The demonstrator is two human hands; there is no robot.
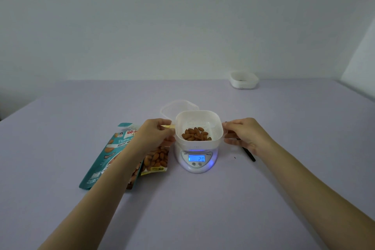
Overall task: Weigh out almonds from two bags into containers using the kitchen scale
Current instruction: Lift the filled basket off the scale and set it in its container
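white container (215, 128) on scale (197, 166); left hand (157, 132) and right hand (244, 134) gripping its sides; bags (101, 158) under left forearm (121, 168); lid (172, 106) behind

White square container (198, 116), slotted walls, upright on kitchen scale (197, 165); left hand (158, 131) and right hand (243, 133) grip its opposite sides. Brown almonds (195, 135) heaped toward near wall. Scale round, white, blue display lit, digits 2 and 0. Teal bag (103, 158) flat on desk (182, 209), left of scale; yellow-edged bag (157, 158) between them. Second white container (244, 81) at far right, well apart.
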